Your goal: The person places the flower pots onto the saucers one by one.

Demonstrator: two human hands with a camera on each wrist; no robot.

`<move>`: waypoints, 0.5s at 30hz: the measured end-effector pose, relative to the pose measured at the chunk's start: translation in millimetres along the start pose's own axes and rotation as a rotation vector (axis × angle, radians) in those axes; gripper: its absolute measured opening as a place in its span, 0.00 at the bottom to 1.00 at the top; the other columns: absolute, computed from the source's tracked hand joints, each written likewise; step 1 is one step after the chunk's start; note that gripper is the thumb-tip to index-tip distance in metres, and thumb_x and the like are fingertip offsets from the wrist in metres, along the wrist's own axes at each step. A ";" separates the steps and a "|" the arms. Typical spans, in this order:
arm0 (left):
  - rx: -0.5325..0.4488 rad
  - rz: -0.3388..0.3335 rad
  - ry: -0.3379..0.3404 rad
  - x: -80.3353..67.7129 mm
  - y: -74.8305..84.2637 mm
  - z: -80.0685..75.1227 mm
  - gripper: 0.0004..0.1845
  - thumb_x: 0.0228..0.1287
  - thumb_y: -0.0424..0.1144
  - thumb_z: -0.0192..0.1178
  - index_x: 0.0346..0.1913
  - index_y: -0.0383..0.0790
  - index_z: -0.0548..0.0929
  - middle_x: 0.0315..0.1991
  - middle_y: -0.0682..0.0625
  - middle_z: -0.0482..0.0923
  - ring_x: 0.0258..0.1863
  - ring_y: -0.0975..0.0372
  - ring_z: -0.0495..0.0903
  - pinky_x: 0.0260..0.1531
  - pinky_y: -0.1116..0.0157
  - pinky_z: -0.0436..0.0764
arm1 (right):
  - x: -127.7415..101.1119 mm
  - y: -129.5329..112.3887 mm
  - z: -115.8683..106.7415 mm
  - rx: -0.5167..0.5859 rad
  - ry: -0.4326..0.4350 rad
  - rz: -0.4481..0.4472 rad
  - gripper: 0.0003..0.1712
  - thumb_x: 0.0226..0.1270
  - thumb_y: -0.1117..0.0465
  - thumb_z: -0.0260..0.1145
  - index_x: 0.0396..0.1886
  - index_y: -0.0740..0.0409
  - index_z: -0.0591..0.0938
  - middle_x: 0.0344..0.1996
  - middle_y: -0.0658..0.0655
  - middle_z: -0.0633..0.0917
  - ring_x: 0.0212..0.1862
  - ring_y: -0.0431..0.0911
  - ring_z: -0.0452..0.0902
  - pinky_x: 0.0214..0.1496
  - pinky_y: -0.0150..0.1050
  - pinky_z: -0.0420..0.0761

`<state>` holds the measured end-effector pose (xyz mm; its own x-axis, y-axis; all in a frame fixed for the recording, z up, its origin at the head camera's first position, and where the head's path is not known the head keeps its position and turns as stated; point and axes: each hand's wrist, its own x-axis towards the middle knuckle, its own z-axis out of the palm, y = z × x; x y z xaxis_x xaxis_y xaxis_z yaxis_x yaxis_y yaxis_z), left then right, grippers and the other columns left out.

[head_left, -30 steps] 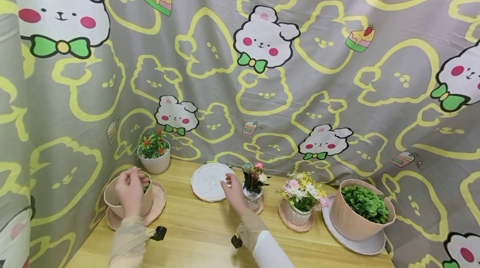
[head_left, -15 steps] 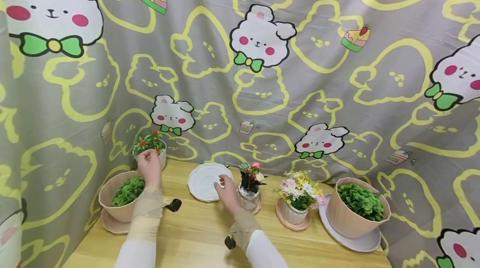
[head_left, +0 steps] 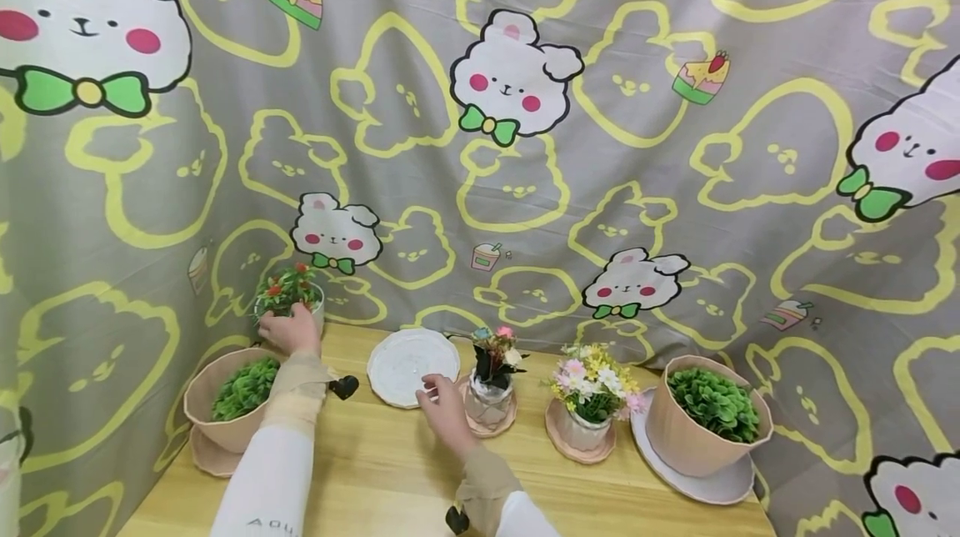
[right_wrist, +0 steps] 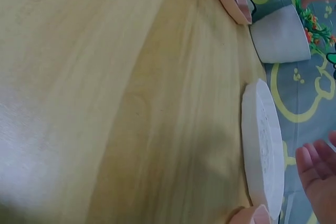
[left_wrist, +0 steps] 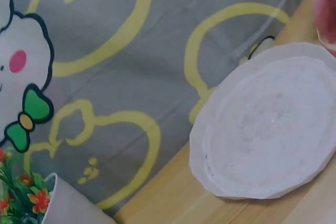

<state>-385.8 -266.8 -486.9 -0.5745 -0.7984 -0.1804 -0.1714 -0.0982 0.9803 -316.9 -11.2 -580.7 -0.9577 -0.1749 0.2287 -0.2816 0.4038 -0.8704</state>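
Note:
My left hand (head_left: 294,330) is at the white pot (right_wrist: 281,35) with red-flowered green leaves (head_left: 281,287), at the back left. In the head view it overlaps the pot's front; in the right wrist view its fingers appear beside the flowers. My right hand (head_left: 444,414), fingers loosely bent and holding nothing, is near the front right edge of a round white saucer (head_left: 401,362). That saucer (left_wrist: 268,124) lies bare on the table, right of the white pot. Close to the right hand, a small marbled pot (head_left: 491,404) of mixed flowers stands on a pink saucer (head_left: 504,430).
Left front, a large pink pot (head_left: 213,424) of green foliage stands on a pink saucer (head_left: 213,458). To the right are a small pot of daisies (head_left: 588,433) and another large pink pot (head_left: 701,454) on a whitish saucer (head_left: 678,479). A patterned curtain (head_left: 525,187) surrounds the table.
My left hand has left the large pink pot on the left and moved back to the red-flowered white pot. My right hand has shifted only slightly; the head view has turned a little right.

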 end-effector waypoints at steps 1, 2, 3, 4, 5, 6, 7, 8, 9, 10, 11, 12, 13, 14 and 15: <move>0.020 -0.027 -0.001 2.5 -0.4 0.8 0.34 0.72 0.48 0.42 0.75 0.38 0.50 0.75 0.37 0.48 0.72 0.46 0.57 0.73 0.51 0.59 | -1.6 0.6 0.3 0.009 0.003 -0.007 0.13 0.67 0.61 0.63 0.47 0.65 0.80 0.39 0.61 0.83 0.38 0.41 0.78 0.39 0.30 0.79; 0.024 -0.055 -0.003 4.9 -1.1 1.7 0.34 0.72 0.48 0.42 0.75 0.38 0.48 0.75 0.37 0.47 0.72 0.47 0.56 0.74 0.52 0.59 | -3.3 0.8 0.5 0.015 0.010 -0.023 0.13 0.67 0.61 0.63 0.46 0.65 0.80 0.36 0.59 0.84 0.36 0.39 0.77 0.38 0.30 0.79; 0.031 -0.079 -0.002 7.5 -1.7 2.6 0.35 0.72 0.47 0.41 0.75 0.37 0.47 0.75 0.37 0.46 0.72 0.47 0.56 0.74 0.52 0.58 | -4.8 1.8 0.9 0.023 0.016 -0.032 0.13 0.68 0.60 0.63 0.44 0.65 0.80 0.34 0.57 0.84 0.35 0.37 0.76 0.37 0.29 0.79; 0.042 -0.099 0.001 10.5 -2.4 3.7 0.35 0.72 0.47 0.41 0.76 0.37 0.46 0.75 0.36 0.46 0.72 0.47 0.56 0.74 0.53 0.58 | -6.6 2.0 1.0 0.035 0.021 -0.040 0.13 0.68 0.59 0.63 0.44 0.65 0.81 0.33 0.55 0.84 0.34 0.35 0.75 0.36 0.29 0.79; 0.045 -0.117 0.004 13.5 -3.5 4.8 0.35 0.72 0.47 0.40 0.76 0.38 0.45 0.75 0.37 0.45 0.72 0.47 0.57 0.74 0.54 0.59 | -8.7 2.2 1.1 0.032 0.029 -0.076 0.13 0.69 0.58 0.62 0.43 0.66 0.80 0.31 0.53 0.84 0.33 0.34 0.75 0.34 0.28 0.78; 0.043 -0.130 0.005 16.3 -4.2 5.7 0.34 0.72 0.47 0.39 0.76 0.38 0.45 0.75 0.37 0.45 0.72 0.48 0.57 0.74 0.54 0.59 | -10.3 2.1 1.4 0.040 0.031 -0.087 0.14 0.69 0.58 0.62 0.42 0.66 0.80 0.29 0.52 0.83 0.32 0.33 0.74 0.33 0.28 0.77; 0.040 -0.144 0.008 18.8 -5.1 6.3 0.34 0.72 0.46 0.39 0.76 0.38 0.45 0.75 0.37 0.45 0.72 0.48 0.57 0.74 0.55 0.59 | -11.8 1.9 1.7 0.046 0.027 -0.091 0.14 0.69 0.58 0.61 0.42 0.67 0.79 0.28 0.51 0.82 0.31 0.32 0.73 0.32 0.28 0.76; 0.036 -0.153 0.010 21.4 -6.0 6.8 0.34 0.72 0.46 0.38 0.76 0.38 0.44 0.75 0.37 0.45 0.72 0.48 0.57 0.74 0.55 0.59 | -12.7 2.1 2.2 0.044 0.023 -0.095 0.14 0.69 0.58 0.61 0.42 0.67 0.79 0.28 0.50 0.81 0.30 0.32 0.72 0.30 0.28 0.76; 0.052 -0.160 0.008 23.4 -6.9 7.2 0.33 0.73 0.46 0.38 0.76 0.39 0.44 0.76 0.37 0.45 0.73 0.49 0.57 0.74 0.55 0.60 | -13.3 2.7 3.0 0.042 0.016 -0.071 0.14 0.69 0.58 0.61 0.43 0.67 0.79 0.27 0.50 0.81 0.30 0.32 0.71 0.30 0.28 0.75; 0.057 -0.168 0.003 25.1 -7.7 7.2 0.33 0.73 0.46 0.37 0.76 0.39 0.43 0.76 0.38 0.45 0.73 0.49 0.57 0.74 0.55 0.60 | -13.6 3.1 3.7 0.034 0.010 -0.048 0.14 0.69 0.59 0.61 0.43 0.67 0.79 0.27 0.49 0.80 0.30 0.32 0.70 0.30 0.28 0.74; 0.055 -0.176 -0.001 26.1 -8.4 7.2 0.33 0.74 0.46 0.36 0.76 0.40 0.43 0.76 0.38 0.45 0.73 0.49 0.57 0.74 0.54 0.60 | -13.6 3.7 4.6 0.023 0.006 -0.024 0.13 0.68 0.60 0.62 0.44 0.67 0.78 0.27 0.49 0.80 0.29 0.32 0.70 0.30 0.28 0.74; 0.052 -0.184 -0.008 27.2 -9.2 7.2 0.33 0.74 0.46 0.36 0.77 0.40 0.42 0.76 0.38 0.44 0.73 0.49 0.57 0.74 0.54 0.60 | -13.2 4.3 5.6 0.022 -0.002 0.027 0.13 0.68 0.61 0.62 0.44 0.68 0.79 0.27 0.50 0.80 0.29 0.33 0.70 0.30 0.29 0.74; 0.048 -0.191 -0.013 28.0 -9.8 7.4 0.33 0.75 0.46 0.35 0.77 0.41 0.42 0.77 0.39 0.44 0.74 0.49 0.56 0.75 0.55 0.59 | -13.1 5.3 6.7 0.005 -0.003 0.053 0.13 0.67 0.62 0.63 0.45 0.68 0.78 0.26 0.50 0.80 0.28 0.33 0.69 0.30 0.28 0.73; 0.049 -0.198 -0.020 28.9 -10.4 7.8 0.33 0.75 0.47 0.35 0.77 0.41 0.41 0.77 0.39 0.44 0.74 0.49 0.56 0.75 0.55 0.59 | -13.1 6.0 7.4 -0.014 0.000 0.071 0.13 0.66 0.62 0.64 0.45 0.68 0.78 0.26 0.51 0.80 0.28 0.34 0.70 0.30 0.28 0.73; 0.040 -0.206 -0.025 29.8 -10.9 8.6 0.33 0.75 0.47 0.34 0.77 0.42 0.40 0.77 0.39 0.43 0.75 0.50 0.55 0.75 0.56 0.59 | -13.2 6.4 8.0 -0.033 0.004 0.091 0.12 0.66 0.63 0.64 0.45 0.67 0.79 0.26 0.51 0.81 0.27 0.34 0.71 0.29 0.28 0.74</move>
<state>-407.9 -284.4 -503.7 -0.5434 -0.7490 -0.3790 -0.3183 -0.2339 0.9187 -305.6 -13.5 -592.8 -0.9796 -0.1328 0.1505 -0.1948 0.4477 -0.8727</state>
